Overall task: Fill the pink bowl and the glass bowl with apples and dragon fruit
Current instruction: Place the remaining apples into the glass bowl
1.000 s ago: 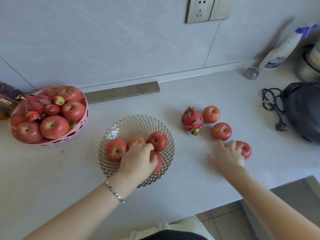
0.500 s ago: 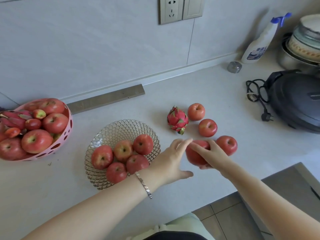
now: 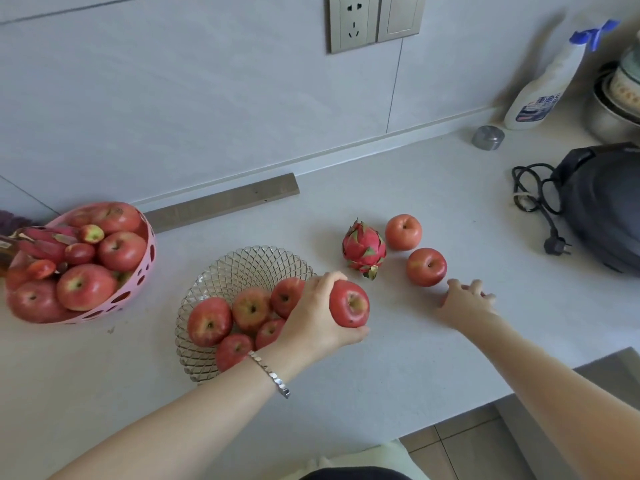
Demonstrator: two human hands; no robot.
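Note:
My left hand (image 3: 317,318) grips a red apple (image 3: 350,303) just off the right rim of the glass bowl (image 3: 242,258), which holds several apples. The pink bowl (image 3: 147,263) at the far left is heaped with apples and pieces of dragon fruit. A whole dragon fruit (image 3: 363,249) stands on the counter right of the glass bowl. Two loose apples (image 3: 403,232) (image 3: 426,266) lie beside it. My right hand (image 3: 465,304) lies over a third loose apple, fingers curled on it; the apple is almost hidden.
A metal bar (image 3: 221,202) lies along the wall behind the bowls. At the right are a black appliance (image 3: 606,206) with its cord and plug (image 3: 535,199), a spray bottle (image 3: 543,88), a small metal cap (image 3: 487,137) and stacked pots (image 3: 620,98). The counter's front edge drops off at bottom right.
My left hand took the apple from my right hand and carried it left to the glass bowl's rim. My right hand moved back right onto another apple.

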